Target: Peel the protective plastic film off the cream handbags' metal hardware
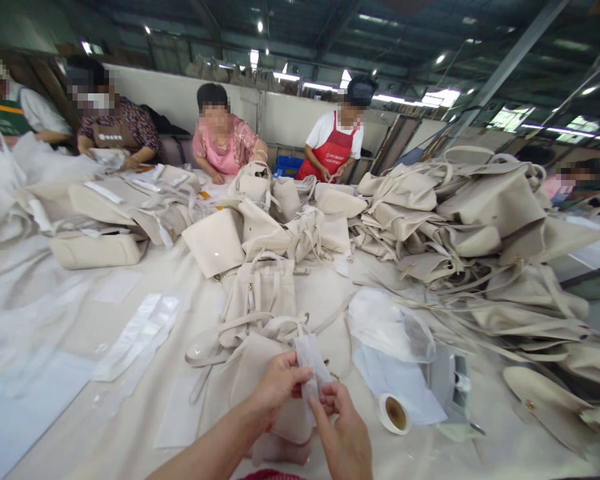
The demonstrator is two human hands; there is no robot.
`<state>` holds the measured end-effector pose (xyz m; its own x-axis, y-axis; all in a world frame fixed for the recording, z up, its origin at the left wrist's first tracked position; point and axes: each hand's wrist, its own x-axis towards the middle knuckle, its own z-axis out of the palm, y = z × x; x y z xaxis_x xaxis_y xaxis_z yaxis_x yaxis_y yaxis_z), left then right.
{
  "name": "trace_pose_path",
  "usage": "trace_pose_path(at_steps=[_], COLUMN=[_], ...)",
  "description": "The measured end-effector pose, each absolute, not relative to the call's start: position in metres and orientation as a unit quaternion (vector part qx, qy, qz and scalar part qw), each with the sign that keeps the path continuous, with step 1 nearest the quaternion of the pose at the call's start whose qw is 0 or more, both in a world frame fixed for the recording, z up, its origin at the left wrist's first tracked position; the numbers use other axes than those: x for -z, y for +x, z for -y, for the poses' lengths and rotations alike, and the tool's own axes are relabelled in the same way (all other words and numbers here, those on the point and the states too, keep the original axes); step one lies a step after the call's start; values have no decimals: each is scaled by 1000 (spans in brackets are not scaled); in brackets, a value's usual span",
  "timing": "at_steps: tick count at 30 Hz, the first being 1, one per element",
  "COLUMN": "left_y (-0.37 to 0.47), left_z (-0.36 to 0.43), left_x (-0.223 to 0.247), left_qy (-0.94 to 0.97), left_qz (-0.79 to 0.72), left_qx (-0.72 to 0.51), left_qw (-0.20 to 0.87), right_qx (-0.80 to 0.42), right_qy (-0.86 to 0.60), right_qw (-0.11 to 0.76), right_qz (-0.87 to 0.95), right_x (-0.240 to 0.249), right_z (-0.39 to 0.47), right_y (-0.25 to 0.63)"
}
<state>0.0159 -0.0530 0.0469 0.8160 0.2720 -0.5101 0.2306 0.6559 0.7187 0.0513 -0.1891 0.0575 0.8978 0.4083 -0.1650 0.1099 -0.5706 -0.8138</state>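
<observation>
Between my two hands is a strip of thin white wrapping [307, 353], folded around part of a strap of a beige handbag [245, 367]. My left hand [280, 380] pinches the wrapping from the left, thumb against fingers. My right hand [340, 417] grips its lower right side with the fingers bent. Below them the handbag lies on the cloth-covered table, partly hidden by my hands and forearms. Just beyond it is another beige bag [267, 287] with handles and a small zip pull.
A roll of tape [394, 413], a tape dispenser [455, 387] and a clear plastic bag [390, 323] lie to the right. White strips [137, 337] lie left. Big heaps of beige bags [480, 220] fill the far side and right. Several co-workers, one in a red apron [333, 150], stand across the table.
</observation>
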Motion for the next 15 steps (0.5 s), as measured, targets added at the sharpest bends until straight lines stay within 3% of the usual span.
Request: trace_pose_path(at_steps=[4,9,13,15], left_y=[14,21,29,31], left_z=[55,55,52,50], left_x=[-54,-60,-62,-63], left_qy=[400,392,344,327], left_qz=[-302,-334,-330,-327], left_qx=[0,8,3,-2], left_qw=[865,857,879,886], right_qx=[-244,-277,-231,-272], right_qy=[-815,-799,-722,-647], right_qw=[515,529,647,696], right_qz=[106,73,-77,-149], right_x=[-54,-36,-22,-17], right_z=[187,199,208,207], right_y=[51,49,43,38])
